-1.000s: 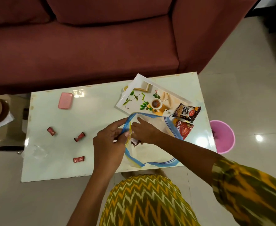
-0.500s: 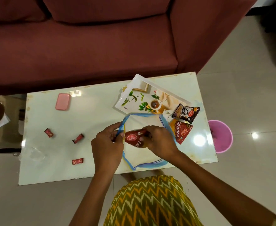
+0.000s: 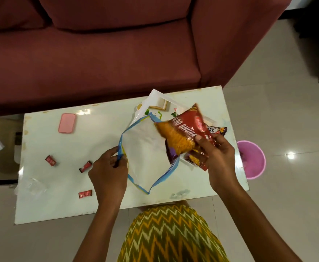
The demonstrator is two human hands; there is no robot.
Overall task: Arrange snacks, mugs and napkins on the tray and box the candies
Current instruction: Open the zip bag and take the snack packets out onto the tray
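My left hand (image 3: 108, 170) pinches the left rim of a clear zip bag with a blue edge (image 3: 145, 154), holding its mouth wide on the table. Lifted over the bag's right side is a red and orange snack packet (image 3: 183, 133), gripped by my right hand (image 3: 218, 155). Under that hand lie another red snack packet (image 3: 196, 160) and a dark peanut packet (image 3: 218, 130). Mostly hidden behind the lifted packet, the white floral tray (image 3: 156, 100) sits at the table's far side. Three red wrapped candies (image 3: 50, 160) (image 3: 85, 166) (image 3: 85, 194) lie at the left. A pink candy box (image 3: 67, 123) lies shut beyond them.
The pale glass-topped table (image 3: 60, 208) stands in front of a maroon sofa (image 3: 98, 53). A pink bucket (image 3: 253, 159) is on the floor to the right. A crumpled clear wrapper (image 3: 31, 186) lies at the table's left edge. My patterned clothing (image 3: 170, 233) presses near the front edge.
My right hand pulled a red snack packet out of the zip bag and raised it up and to the right. My left hand kept its hold on the bag's rim.
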